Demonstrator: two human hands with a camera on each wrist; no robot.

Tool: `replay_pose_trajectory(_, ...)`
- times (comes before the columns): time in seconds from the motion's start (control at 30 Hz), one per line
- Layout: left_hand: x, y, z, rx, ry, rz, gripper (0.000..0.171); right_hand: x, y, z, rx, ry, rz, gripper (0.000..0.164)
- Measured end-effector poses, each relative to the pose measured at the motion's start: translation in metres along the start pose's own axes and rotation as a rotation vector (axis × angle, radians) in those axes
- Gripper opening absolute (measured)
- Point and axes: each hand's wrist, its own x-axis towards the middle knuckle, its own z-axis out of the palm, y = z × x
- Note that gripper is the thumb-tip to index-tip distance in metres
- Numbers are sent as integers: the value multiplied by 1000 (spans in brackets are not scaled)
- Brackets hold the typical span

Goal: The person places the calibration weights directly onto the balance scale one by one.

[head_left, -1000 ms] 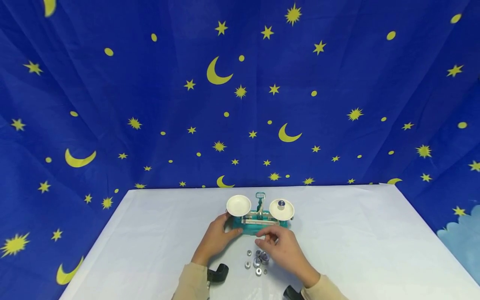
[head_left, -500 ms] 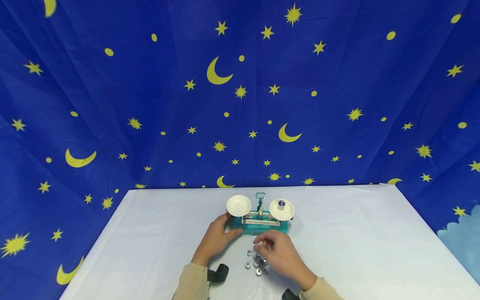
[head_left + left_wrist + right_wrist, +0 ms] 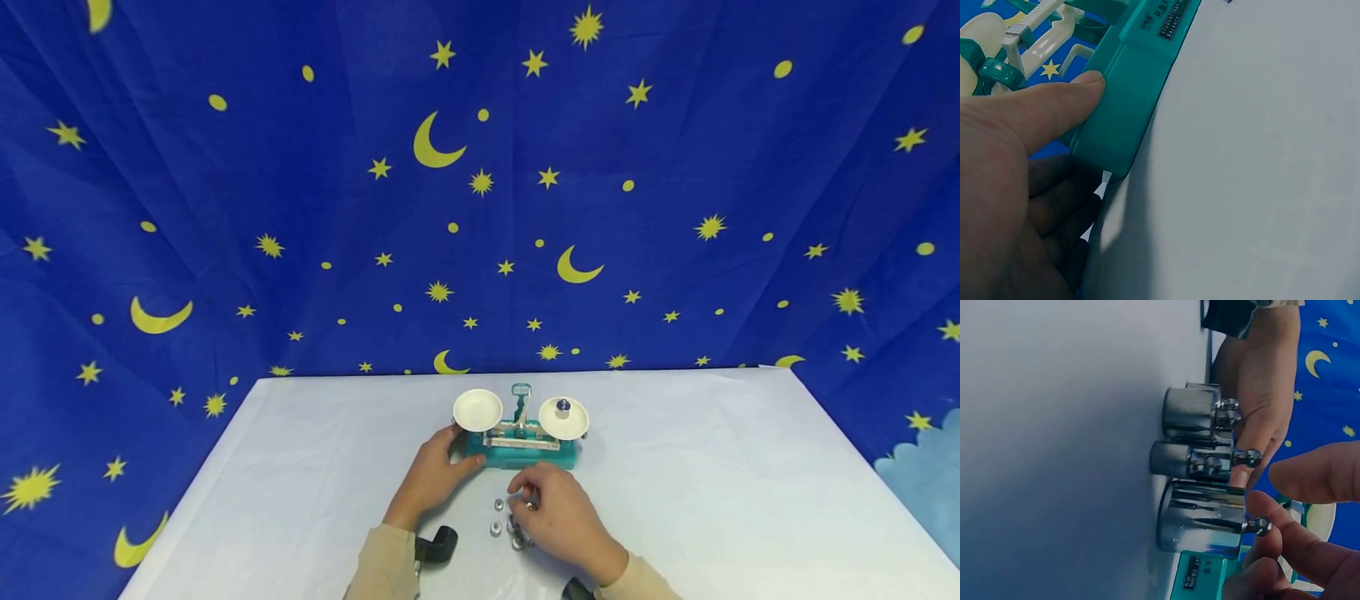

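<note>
A teal balance scale with two white pans stands on the white table. My left hand holds its left end, the thumb on top of the teal base and the other fingers around the end. One metal weight sits on the right pan; the left pan holds nothing. My right hand hovers over a cluster of knobbed metal weights in front of the scale. In the right wrist view its fingertips are right by the knob of a large weight, the thumb apart from them.
More weights, such as a small one and another, stand left of the right hand. A black wrist device is by the left sleeve. Behind the table hangs a blue cloth with yellow stars and moons.
My right hand has moved back from the front of the scale's base and down over the weights, covering some of them. The left hand and scale have stayed put.
</note>
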Motion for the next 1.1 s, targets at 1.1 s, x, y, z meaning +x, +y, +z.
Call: replay_pose_trajectory(1.1,-1,2,0,7,10,19,72,-5,-2,5,-129,3,57,7)
